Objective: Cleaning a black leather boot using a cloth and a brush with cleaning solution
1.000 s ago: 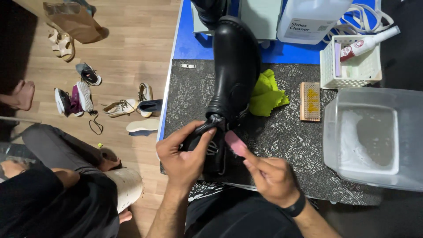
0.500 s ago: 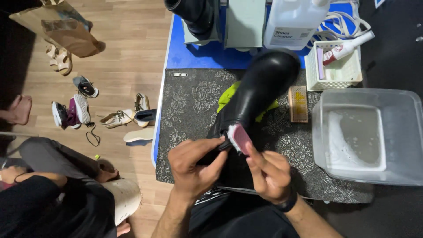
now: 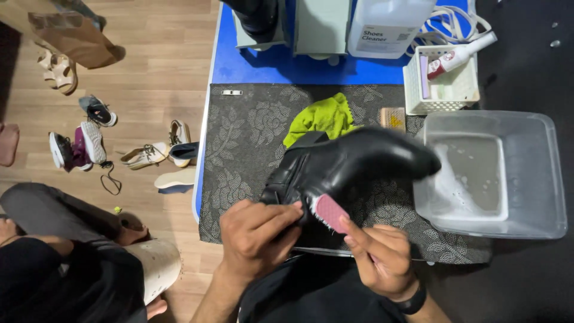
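Observation:
A black ankle boot (image 3: 353,164) lies tilted over the patterned grey mat (image 3: 251,125), its toe pointing right toward the tub. My left hand (image 3: 257,236) grips the boot at its heel and shaft opening. My right hand (image 3: 379,257) holds a small pink brush (image 3: 330,212) with white bristles pressed against the boot's lower side. A dark watch band sits on my right wrist.
A clear plastic tub (image 3: 538,179) of soapy water stands at the right. A green cloth (image 3: 323,116), a wooden brush (image 3: 393,118), a white basket (image 3: 442,90) with a spray bottle and a cleaner jug (image 3: 388,24) lie behind. Several shoes (image 3: 95,140) and a seated person's leg (image 3: 66,215) are on the floor at left.
The boot has swung from pointing away from me to pointing right toward the tub. Both hands stayed on it, the brush still against its side.

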